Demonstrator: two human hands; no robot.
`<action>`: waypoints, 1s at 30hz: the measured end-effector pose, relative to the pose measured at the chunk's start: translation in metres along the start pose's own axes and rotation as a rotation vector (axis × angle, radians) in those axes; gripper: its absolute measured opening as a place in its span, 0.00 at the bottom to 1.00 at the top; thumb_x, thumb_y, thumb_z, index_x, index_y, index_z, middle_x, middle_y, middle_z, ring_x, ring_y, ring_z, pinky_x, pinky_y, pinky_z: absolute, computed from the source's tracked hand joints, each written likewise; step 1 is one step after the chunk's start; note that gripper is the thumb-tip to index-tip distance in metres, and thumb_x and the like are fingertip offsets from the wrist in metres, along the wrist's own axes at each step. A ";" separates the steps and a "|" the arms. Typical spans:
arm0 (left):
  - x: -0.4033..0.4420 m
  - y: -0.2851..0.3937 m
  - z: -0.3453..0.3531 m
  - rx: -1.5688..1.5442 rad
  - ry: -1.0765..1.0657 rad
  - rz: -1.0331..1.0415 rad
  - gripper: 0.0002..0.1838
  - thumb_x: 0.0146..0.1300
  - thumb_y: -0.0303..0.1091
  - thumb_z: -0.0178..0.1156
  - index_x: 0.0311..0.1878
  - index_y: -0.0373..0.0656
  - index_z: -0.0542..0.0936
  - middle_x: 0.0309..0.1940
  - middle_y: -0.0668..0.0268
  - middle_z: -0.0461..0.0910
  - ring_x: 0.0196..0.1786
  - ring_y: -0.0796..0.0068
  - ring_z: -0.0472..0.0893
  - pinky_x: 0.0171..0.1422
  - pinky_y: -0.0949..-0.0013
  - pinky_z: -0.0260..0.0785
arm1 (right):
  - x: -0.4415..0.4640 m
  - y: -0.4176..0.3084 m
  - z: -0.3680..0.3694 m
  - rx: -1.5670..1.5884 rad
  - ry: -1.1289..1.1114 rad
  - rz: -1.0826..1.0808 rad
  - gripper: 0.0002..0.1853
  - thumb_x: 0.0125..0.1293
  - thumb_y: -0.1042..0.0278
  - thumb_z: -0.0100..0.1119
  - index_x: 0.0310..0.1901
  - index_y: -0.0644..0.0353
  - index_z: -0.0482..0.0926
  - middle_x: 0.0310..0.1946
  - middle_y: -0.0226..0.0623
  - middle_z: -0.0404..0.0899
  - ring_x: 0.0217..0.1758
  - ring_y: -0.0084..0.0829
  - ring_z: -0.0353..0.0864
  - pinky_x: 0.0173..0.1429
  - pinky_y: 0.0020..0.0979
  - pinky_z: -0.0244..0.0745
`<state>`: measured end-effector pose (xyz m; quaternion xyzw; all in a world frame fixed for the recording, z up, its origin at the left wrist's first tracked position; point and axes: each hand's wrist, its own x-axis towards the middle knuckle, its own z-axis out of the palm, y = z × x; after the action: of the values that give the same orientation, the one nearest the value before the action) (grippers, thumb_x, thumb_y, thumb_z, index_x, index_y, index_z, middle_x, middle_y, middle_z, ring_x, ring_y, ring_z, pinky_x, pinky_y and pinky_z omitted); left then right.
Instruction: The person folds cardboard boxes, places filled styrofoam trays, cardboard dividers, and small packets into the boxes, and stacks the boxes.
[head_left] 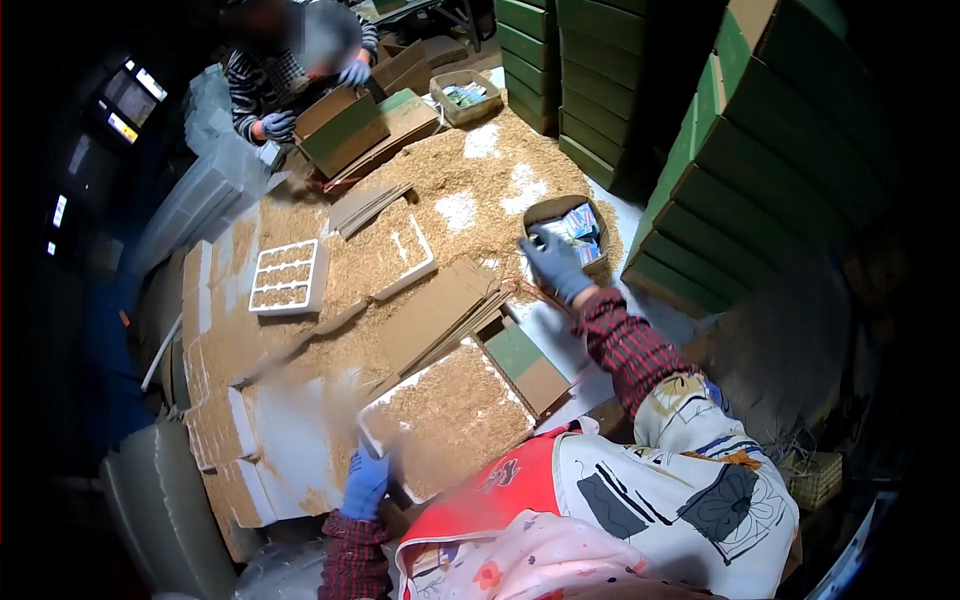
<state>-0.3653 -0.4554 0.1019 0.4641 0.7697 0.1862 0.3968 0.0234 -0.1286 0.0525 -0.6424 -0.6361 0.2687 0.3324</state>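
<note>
Your left hand, in a blue glove, is at the left edge of a white, rectangular tray, which lies just in front of your body, topped with coarse, golden, flaky shavings; whether those fingers are clamped on its rim, you cannot be told from this view; your right hand, gloved alike, reaches to the near-left side of a rounded brown tub of glossy blue-and-white packets, fingers bent, their grip too unclear to tell; beside your tray stand a green-and-brown carton and flat, stiff cardboard sheets; farther left sits a white tray with grid-like cells.
</note>
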 end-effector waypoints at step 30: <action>-0.004 0.103 0.068 0.845 -0.132 0.647 0.54 0.51 0.62 0.65 0.76 0.51 0.51 0.73 0.43 0.49 0.70 0.36 0.57 0.71 0.38 0.49 | 0.034 0.060 -0.046 0.838 -0.100 0.478 0.11 0.65 0.75 0.52 0.47 0.54 0.77 0.28 0.34 0.79 0.23 0.27 0.80 0.23 0.29 0.75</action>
<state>-0.2521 -0.4125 0.1292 0.8076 0.5687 -0.0566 0.1452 0.0988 -0.0965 0.0378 -0.5676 -0.3230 0.6011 0.4605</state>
